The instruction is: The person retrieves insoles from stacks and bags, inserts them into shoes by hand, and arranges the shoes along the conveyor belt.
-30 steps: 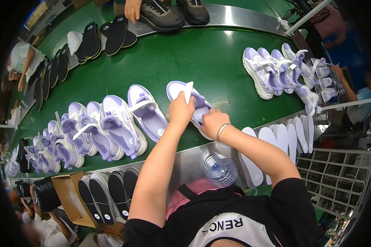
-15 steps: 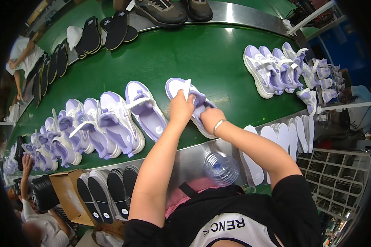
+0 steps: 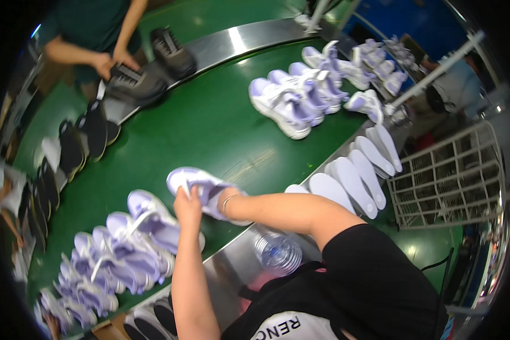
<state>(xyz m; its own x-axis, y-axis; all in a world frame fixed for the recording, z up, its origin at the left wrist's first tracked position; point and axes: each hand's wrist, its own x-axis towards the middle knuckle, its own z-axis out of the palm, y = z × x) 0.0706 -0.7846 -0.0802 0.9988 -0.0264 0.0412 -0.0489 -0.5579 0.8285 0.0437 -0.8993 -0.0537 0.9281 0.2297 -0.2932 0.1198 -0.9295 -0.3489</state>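
A white and lilac sneaker point(image 3: 182, 174) lies on the green work surface in front of me, toe pointing away to the left. My left hand point(image 3: 188, 205) is closed on its tongue and strap at the opening. Into the shoe, toward the heel, reaches my right hand point(image 3: 232, 206), with a thin bracelet at the wrist; the shoe's side hides its fingers. Just left of my left hand stands a matching sneaker point(image 3: 143, 202) with its strap loose, at the head of a row of similar sneakers point(image 3: 116, 249).
White insoles point(image 3: 354, 180) line the metal edge at right, beside a wire basket point(image 3: 447, 178). A clear plastic bottle point(image 3: 279, 254) lies near my body. More sneakers point(image 3: 286, 107) stand at far right. Across the surface a person handles a dark shoe point(image 3: 136, 85); black insoles point(image 3: 71, 148) lie at left.
The view has turned to the right. Both hands stay at the same sneaker, the right one now deeper inside it. A person has come into view across the surface with hands on a dark shoe.
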